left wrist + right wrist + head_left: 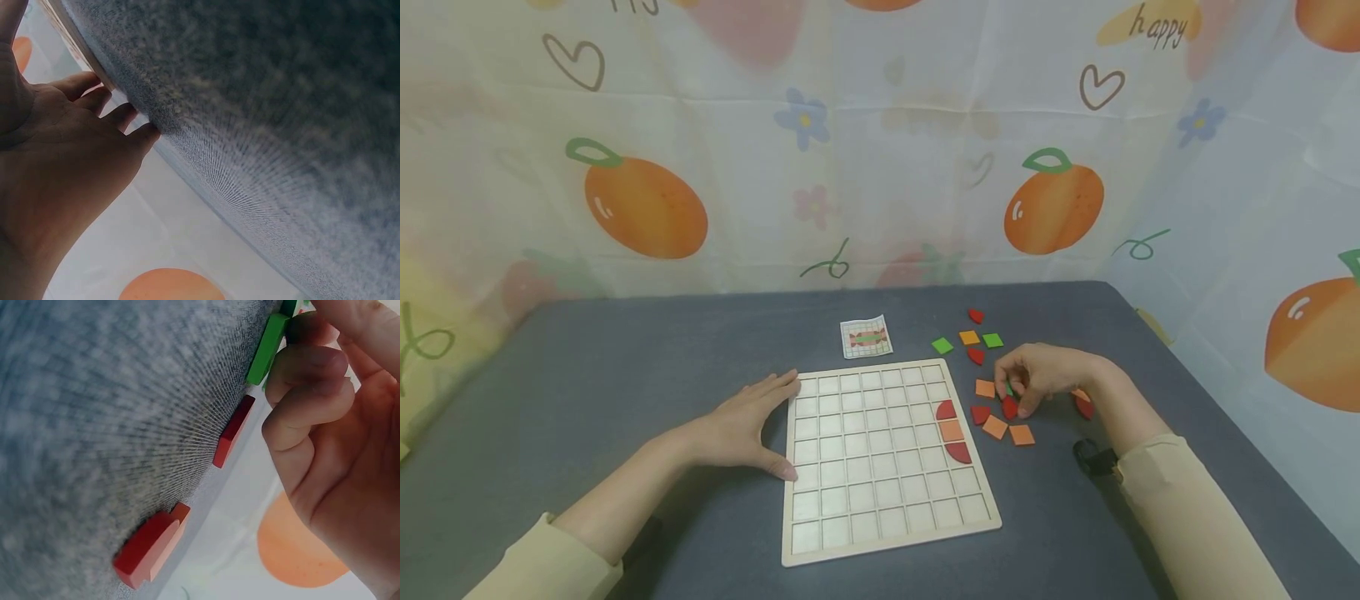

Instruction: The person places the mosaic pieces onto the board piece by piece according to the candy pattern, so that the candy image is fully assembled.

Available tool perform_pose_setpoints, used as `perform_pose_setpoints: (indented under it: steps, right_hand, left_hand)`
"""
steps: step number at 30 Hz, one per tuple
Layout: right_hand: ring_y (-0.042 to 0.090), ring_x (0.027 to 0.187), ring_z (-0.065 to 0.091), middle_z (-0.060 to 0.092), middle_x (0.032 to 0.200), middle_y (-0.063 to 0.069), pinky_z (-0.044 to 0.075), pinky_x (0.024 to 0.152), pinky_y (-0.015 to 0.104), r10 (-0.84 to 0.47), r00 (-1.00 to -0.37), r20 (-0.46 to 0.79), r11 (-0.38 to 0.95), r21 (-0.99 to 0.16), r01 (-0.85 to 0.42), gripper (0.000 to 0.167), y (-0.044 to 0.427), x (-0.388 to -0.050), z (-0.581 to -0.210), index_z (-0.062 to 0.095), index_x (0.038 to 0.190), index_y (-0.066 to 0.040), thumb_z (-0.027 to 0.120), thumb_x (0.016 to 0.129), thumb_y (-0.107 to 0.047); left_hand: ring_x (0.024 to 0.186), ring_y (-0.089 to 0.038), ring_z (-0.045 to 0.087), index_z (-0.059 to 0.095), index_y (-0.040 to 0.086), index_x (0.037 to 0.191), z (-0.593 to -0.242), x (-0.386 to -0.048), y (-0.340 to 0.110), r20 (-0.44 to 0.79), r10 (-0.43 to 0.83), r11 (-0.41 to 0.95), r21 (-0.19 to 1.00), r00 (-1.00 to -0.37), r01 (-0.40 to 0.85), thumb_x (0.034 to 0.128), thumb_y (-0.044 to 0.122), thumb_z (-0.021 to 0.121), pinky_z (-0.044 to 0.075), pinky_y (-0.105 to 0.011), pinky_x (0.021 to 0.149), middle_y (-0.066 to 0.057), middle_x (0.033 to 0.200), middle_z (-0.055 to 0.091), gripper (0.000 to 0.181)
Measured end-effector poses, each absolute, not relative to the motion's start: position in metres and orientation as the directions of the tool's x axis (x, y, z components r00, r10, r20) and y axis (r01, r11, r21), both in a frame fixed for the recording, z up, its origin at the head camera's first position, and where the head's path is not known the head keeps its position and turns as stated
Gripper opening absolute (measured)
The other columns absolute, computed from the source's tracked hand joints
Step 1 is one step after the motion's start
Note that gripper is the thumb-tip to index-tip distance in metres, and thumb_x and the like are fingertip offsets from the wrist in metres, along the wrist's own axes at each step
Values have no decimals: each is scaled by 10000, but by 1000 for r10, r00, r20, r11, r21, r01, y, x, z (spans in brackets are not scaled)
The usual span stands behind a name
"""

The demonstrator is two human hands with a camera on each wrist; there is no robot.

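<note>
The right sleeve [1198, 500] fills the lower right of the frame, leading to the right hand [1051, 369], right of centre, its fingers curled down at a red piece [1010, 408] on the tabletop [662, 350]; I cannot tell whether they pinch it. Gripping the side edges should lift it without nudging the green piece [1009, 389] just beside it. Left of centre, the left hand [730, 433] spreads thumb and fingers apart along the board's [891, 542] left edge; light pressure there should steady it.
</note>
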State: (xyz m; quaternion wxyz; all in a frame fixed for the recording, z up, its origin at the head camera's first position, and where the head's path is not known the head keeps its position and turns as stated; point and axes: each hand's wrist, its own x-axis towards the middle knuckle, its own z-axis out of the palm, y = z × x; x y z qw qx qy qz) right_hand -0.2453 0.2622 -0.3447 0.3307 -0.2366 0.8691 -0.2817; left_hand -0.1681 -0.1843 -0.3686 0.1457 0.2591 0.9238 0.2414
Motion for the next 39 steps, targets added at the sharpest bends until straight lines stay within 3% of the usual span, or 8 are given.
perform_pose_setpoints:
  steps: [11, 15, 21, 24, 27, 30, 35, 39]
  right_hand:
    - [121, 617, 471, 584, 745, 16, 403, 555, 253, -578, -715, -393, 731, -639, -240, 176, 259, -244, -338, 612, 788, -27, 786, 787, -59]
    - [145, 680, 526, 628, 830, 51, 460, 610, 292, -594, -730, -339, 682, -693, -233, 148, 259, -244, -336, 656, 909, -30, 763, 831, -96]
    - [185, 820, 557, 644, 1061, 95, 519, 700, 360, -629, -734, -256, 603, -756, -254, 315, 249, -238, -329, 681, 1239, -127, 680, 926, -163]
    - [244, 875, 599, 664, 1133, 126, 540, 791, 389, -646, -728, -228, 579, -769, -272, 267, 239, -234, -326, 692, 1211, -109, 639, 954, -162]
    - [359, 840, 620, 666, 1035, 150, 549, 789, 409, -655, -727, -205, 559, -779, -283, 216, 228, -232, -325, 693, 1152, -71, 606, 974, -156]
    - [335, 803, 626, 652, 970, 126, 556, 764, 398, -657, -731, -184, 546, -785, -293, 200, 219, -231, -326, 689, 1124, -61, 603, 978, -166]
    - [203, 959, 648, 683, 1136, 115, 559, 849, 361, -674, -719, -169, 532, -787, -314, 257, 207, -225, -328, 676, 1196, -38, 604, 978, -153]
    - [284, 884, 672, 673, 1097, 205, 585, 844, 406, -685, -702, -196, 508, -819, -267, 285, 196, -218, -329, 648, 1228, 9, 574, 993, -133]
  left_hand:
    - [1521, -482, 136, 265, -12, 1544, -370, -169, -185, -145, 548, 750, 521, -824, 407, 654, 573, 844, 135, -704, 1188, -185, 1659, 177, 1212]
    - [1520, -483, 137, 264, -9, 1545, -370, -169, -184, -144, 550, 750, 518, -823, 411, 653, 580, 841, 135, -704, 1188, -182, 1660, 176, 1215]
    - [1522, -478, 138, 265, -12, 1543, -371, -169, -185, -145, 546, 753, 516, -825, 407, 649, 583, 843, 139, -695, 1194, -179, 1661, 176, 1220]
    - [1521, -478, 140, 266, -15, 1542, -371, -169, -185, -146, 545, 754, 516, -825, 407, 648, 581, 845, 140, -696, 1193, -182, 1660, 177, 1220]
    - [1521, -479, 140, 267, -16, 1542, -370, -169, -184, -148, 546, 754, 517, -825, 406, 649, 576, 846, 139, -696, 1193, -186, 1659, 178, 1217]
    - [1521, -479, 138, 265, -14, 1543, -370, -169, -184, -150, 545, 754, 519, -825, 404, 650, 575, 846, 137, -695, 1194, -187, 1659, 177, 1217]
    - [1522, -478, 134, 263, -9, 1545, -370, -168, -184, -151, 546, 753, 519, -824, 404, 651, 583, 842, 135, -696, 1194, -184, 1661, 171, 1219]
    - [1521, -481, 138, 268, -13, 1542, -370, -169, -185, -146, 547, 751, 520, -824, 406, 652, 575, 845, 138, -698, 1192, -189, 1659, 177, 1212]
